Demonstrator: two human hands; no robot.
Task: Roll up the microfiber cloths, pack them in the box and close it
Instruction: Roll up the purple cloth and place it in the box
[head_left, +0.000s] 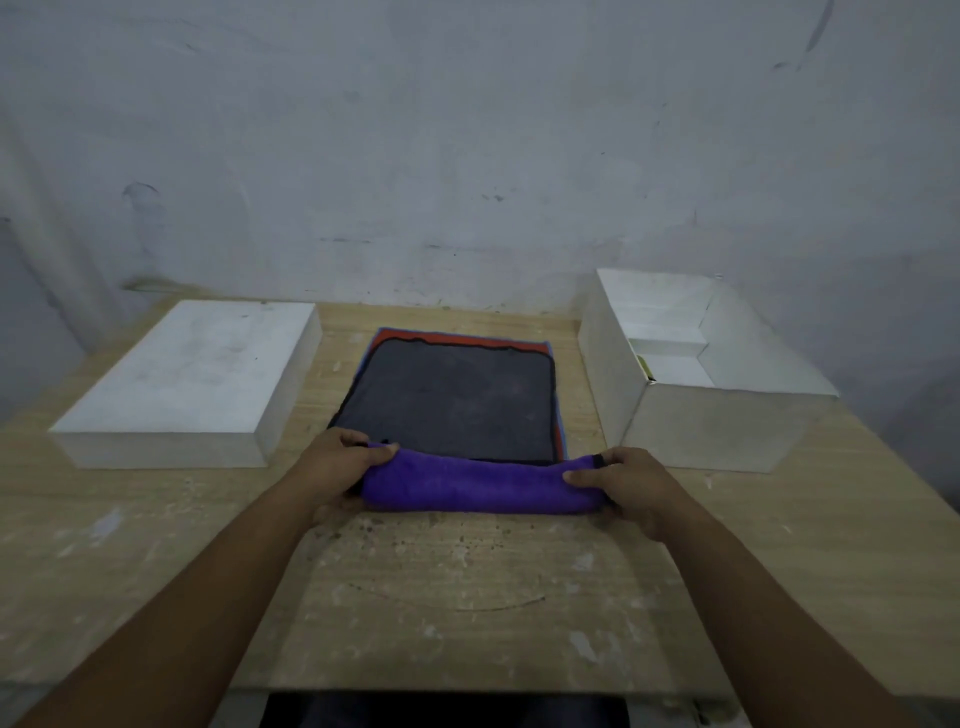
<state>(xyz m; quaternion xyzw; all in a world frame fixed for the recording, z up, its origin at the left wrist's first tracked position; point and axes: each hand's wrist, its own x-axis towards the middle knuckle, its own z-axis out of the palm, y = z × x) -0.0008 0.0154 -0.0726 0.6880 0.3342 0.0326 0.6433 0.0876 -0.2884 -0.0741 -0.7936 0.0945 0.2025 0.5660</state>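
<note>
Rolling the top cloth. The left hand (343, 465) and right hand (618, 480) each clasp one end of the purple roll (483, 486), thumbs pressed on top. Holding both ends probably keeps the roll even across its width. The roll lies at the near edge of the cloth stack. Its unrolled remainder, the dark grey face (452, 400), lies flat on the stack, giving a smooth path for further turns. A red cloth (415, 340) and a blue cloth (560, 415) show only as margins beneath it, evidently awaiting their turn. The open box (727, 431), with partitions inside, stands right of the stack and the lid (192, 364) left of it, both within reach on the counter (467, 597).
</note>
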